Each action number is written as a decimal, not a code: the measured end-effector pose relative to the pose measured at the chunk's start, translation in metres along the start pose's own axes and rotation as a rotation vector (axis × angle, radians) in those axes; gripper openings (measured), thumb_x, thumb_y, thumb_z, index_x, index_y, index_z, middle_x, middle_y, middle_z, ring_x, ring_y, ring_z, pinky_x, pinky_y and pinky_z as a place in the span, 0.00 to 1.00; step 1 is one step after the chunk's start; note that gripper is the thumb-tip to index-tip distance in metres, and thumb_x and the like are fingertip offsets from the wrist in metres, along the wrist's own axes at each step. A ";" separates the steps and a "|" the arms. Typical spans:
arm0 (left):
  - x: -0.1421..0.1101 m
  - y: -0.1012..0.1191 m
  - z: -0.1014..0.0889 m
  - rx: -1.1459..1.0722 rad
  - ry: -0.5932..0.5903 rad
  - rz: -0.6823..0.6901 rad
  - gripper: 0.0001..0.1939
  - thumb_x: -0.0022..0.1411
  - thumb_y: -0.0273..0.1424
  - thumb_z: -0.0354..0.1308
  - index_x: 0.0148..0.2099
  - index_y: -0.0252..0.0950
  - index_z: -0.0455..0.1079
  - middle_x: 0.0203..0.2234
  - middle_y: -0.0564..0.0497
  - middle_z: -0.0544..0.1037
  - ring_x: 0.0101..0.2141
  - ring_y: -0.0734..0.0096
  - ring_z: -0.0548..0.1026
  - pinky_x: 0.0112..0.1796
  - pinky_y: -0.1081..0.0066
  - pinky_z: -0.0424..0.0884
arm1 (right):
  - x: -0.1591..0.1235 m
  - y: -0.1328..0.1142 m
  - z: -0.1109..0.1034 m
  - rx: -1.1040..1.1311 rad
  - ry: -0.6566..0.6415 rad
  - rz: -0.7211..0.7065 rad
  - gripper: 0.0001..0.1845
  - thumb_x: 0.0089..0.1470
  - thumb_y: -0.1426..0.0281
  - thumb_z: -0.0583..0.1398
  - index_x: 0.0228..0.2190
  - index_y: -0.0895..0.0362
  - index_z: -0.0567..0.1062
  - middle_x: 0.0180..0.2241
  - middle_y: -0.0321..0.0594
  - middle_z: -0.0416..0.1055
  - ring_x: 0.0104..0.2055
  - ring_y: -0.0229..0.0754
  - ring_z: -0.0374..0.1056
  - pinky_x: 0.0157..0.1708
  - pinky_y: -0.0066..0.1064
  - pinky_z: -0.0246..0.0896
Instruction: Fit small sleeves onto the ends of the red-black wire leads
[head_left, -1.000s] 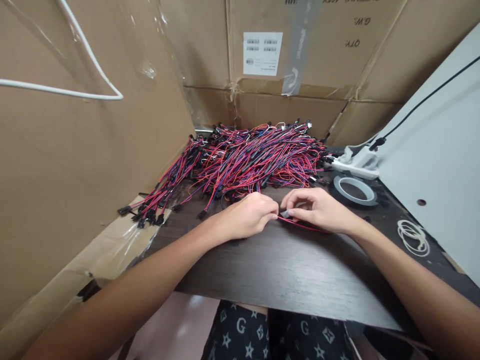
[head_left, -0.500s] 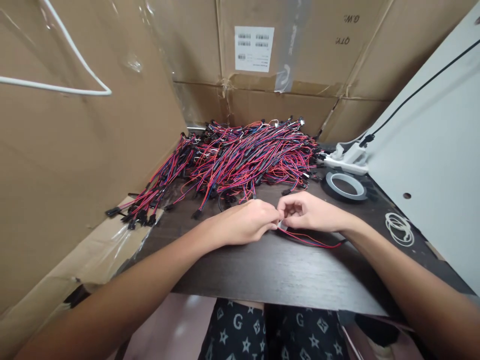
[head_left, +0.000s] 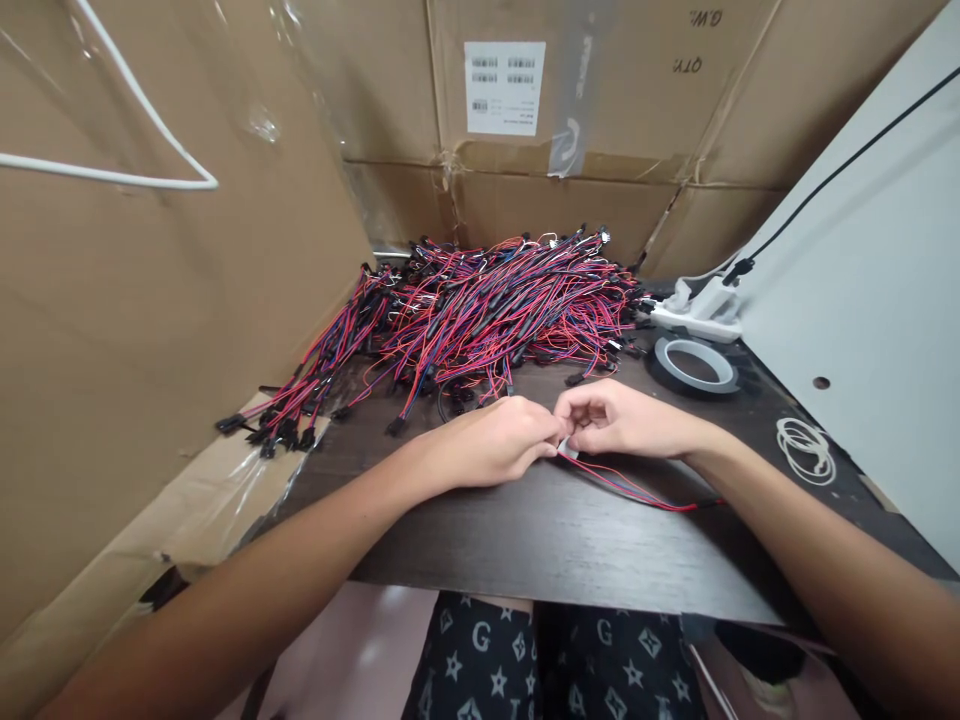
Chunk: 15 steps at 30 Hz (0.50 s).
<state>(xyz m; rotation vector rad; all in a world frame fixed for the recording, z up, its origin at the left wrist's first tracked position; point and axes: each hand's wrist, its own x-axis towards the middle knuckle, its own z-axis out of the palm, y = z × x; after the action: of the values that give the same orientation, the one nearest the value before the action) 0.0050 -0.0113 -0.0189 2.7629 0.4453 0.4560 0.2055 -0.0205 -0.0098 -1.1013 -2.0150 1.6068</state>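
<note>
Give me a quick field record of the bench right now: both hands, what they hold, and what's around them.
left hand: fingertips pinched on the wire's connector end
right hand: pinching the same end from the other side
wire: red and blue lead, trailing right across the table
wire pile: heaped behind the hands
tape roll: flat, right of pile
white loops: near the right edge

Both forearms extend forward and converge; left hand (head_left: 491,443) and right hand (head_left: 626,420) meet fingertip to fingertip, fingers curled in a pinch, knuckles up, wrists low
</note>
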 end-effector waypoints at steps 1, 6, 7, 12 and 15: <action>0.000 0.000 0.000 -0.001 0.002 -0.002 0.07 0.62 0.22 0.53 0.31 0.30 0.71 0.25 0.49 0.74 0.27 0.73 0.71 0.30 0.74 0.66 | 0.000 -0.001 0.000 0.000 0.003 0.003 0.04 0.42 0.75 0.60 0.26 0.60 0.70 0.23 0.32 0.69 0.23 0.32 0.61 0.25 0.24 0.55; 0.001 0.000 0.000 -0.018 0.009 0.005 0.07 0.62 0.22 0.53 0.32 0.29 0.71 0.25 0.48 0.74 0.27 0.73 0.71 0.31 0.74 0.66 | 0.000 0.000 0.000 0.034 -0.008 0.000 0.06 0.42 0.76 0.60 0.28 0.60 0.70 0.24 0.33 0.70 0.25 0.31 0.63 0.25 0.24 0.56; 0.001 0.000 0.000 -0.022 0.008 0.006 0.07 0.62 0.22 0.53 0.32 0.29 0.71 0.26 0.48 0.74 0.27 0.73 0.71 0.31 0.74 0.66 | 0.000 0.001 0.000 0.042 -0.012 0.001 0.06 0.42 0.76 0.60 0.28 0.60 0.70 0.25 0.33 0.71 0.25 0.32 0.64 0.26 0.24 0.56; 0.001 -0.001 0.000 -0.025 -0.011 -0.008 0.07 0.62 0.22 0.53 0.32 0.30 0.71 0.26 0.49 0.74 0.28 0.73 0.71 0.32 0.74 0.66 | 0.001 0.005 -0.001 0.068 -0.018 0.011 0.08 0.43 0.74 0.61 0.30 0.60 0.70 0.26 0.35 0.72 0.27 0.33 0.66 0.27 0.24 0.58; 0.000 -0.001 0.000 -0.030 -0.025 -0.018 0.08 0.62 0.22 0.53 0.31 0.30 0.70 0.25 0.48 0.74 0.27 0.73 0.71 0.31 0.74 0.66 | -0.001 0.004 -0.002 0.073 -0.037 0.013 0.09 0.44 0.74 0.62 0.32 0.60 0.71 0.28 0.36 0.72 0.28 0.34 0.66 0.30 0.25 0.60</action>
<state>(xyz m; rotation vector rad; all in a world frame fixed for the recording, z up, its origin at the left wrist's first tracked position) 0.0049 -0.0102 -0.0192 2.7302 0.4534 0.4200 0.2084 -0.0194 -0.0126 -1.0684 -1.9587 1.7051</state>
